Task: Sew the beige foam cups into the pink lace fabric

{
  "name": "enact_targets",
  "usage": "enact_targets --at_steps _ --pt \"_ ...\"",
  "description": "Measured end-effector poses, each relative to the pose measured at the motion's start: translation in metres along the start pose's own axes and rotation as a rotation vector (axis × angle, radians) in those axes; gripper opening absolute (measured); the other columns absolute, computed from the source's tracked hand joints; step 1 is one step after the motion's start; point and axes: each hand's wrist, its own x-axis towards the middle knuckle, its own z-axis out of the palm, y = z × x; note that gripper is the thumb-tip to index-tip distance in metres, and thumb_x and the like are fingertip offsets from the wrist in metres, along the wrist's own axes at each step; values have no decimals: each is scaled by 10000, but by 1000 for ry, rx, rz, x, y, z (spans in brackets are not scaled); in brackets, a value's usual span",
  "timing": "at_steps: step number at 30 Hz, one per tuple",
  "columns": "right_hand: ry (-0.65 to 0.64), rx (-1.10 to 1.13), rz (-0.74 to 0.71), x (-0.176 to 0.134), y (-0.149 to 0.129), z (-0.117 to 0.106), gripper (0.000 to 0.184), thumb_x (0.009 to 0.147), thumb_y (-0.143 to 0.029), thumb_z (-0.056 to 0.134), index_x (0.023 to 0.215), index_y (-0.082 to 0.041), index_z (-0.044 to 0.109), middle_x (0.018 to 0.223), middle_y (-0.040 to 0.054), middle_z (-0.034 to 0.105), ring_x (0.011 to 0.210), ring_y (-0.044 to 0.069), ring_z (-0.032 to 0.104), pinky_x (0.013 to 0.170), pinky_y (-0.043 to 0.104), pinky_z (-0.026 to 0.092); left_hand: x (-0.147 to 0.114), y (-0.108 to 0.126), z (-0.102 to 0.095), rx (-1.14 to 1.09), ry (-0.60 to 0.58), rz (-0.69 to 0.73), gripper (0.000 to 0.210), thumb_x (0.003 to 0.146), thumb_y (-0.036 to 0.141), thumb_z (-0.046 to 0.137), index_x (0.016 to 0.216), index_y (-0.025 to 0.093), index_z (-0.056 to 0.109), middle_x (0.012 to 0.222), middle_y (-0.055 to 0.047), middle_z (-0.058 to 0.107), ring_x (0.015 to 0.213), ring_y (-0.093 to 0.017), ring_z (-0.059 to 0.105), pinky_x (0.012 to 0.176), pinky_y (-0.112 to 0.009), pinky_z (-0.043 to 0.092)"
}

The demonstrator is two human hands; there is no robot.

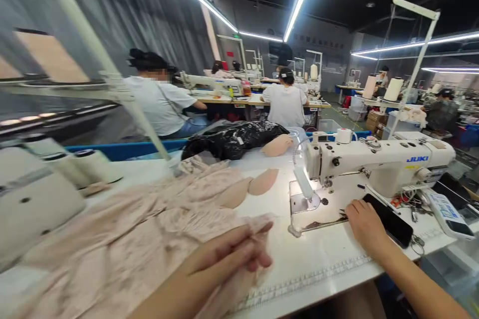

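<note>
My left hand [239, 251] pinches the edge of a pale pink thin fabric [160, 239], which spreads in loose folds over the left of the white table. To the right, my right hand [364, 222] rests on the sewing machine bed with its fingers curled over small dark thread snips [342, 215], whose points stick out on the left. Most of that tool is hidden by the fingers. Beside this hand lies a black phone [389, 220]. Ahead of my hands stands a white sewing machine [374, 159], its lamp lighting the needle area. Beige moulded cups [264, 182] lie behind the fabric.
A black plastic bag [239, 139] sits at the table's back edge. Thread cones [95, 165] stand at left. A measuring tape strip [310, 279] runs along the front edge. Keys [417, 244] lie near the phone. Other people sit at machines ahead.
</note>
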Motion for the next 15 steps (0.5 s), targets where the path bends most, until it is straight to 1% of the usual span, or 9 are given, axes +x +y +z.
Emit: enact_targets --at_steps 1,2,4,5,7,9,11,13,15 --pt "-10 25 -15 -3 -5 3 279 1058 -63 454 842 -205 560 857 111 713 802 256 693 758 355 506 2 11 9 24 -62 -27 656 874 744 712 1234 196 732 1038 -96 798 966 -298 683 904 -415 521" --pt "-26 69 -40 -6 -13 4 296 1100 -104 406 860 -217 538 781 59 686 705 219 673 688 312 487 5 19 18 38 -87 -31 635 878 739 708 1197 189 717 1061 -98 802 963 -285 664 918 -407 499" --pt "-61 197 -141 -15 -34 4 270 1156 -206 372 932 -234 519 712 -17 646 621 179 649 609 262 448 12 29 34 47 -128 -39 578 860 700 731 1129 190 686 1015 -82 811 939 -264 639 930 -394 460" --pt "-58 247 -223 -18 -46 3 190 1153 -241 420 994 -237 524 762 -20 672 663 181 670 618 260 447 14 31 39 41 -142 -42 564 861 676 732 1147 194 664 1008 -75 815 938 -257 633 941 -391 446" --pt "46 201 -407 -22 -68 3 55 1093 -243 558 1043 -238 535 851 -1 709 724 206 683 646 287 428 18 30 45 17 -173 -51 555 869 639 723 1188 197 624 1001 -68 820 925 -247 623 942 -389 430" --pt "191 59 -542 -21 -85 5 127 1029 -166 620 968 -241 538 820 1 694 685 213 650 646 314 382 20 28 46 -9 -193 -57 517 866 618 727 1136 197 599 983 -71 821 897 -235 611 927 -385 430" --pt "287 -45 -625 -16 -98 8 211 977 -84 630 887 -243 525 764 -7 663 642 204 613 645 333 354 23 26 48 -35 -209 -58 466 854 601 742 1032 200 583 957 -79 818 869 -224 604 906 -379 442" --pt "317 -79 -672 -12 -107 11 234 937 -50 642 866 -240 527 750 -9 649 640 200 605 652 344 353 25 25 53 -62 -225 -51 431 836 567 763 977 201 581 930 -79 810 866 -224 615 876 -368 460" --pt "303 -87 -703 -12 -113 12 220 914 -52 653 876 -237 541 754 -9 649 644 201 607 657 351 360 26 25 59 -82 -235 -51 386 810 513 785 936 203 594 874 -64 798 851 -223 631 820 -341 469"
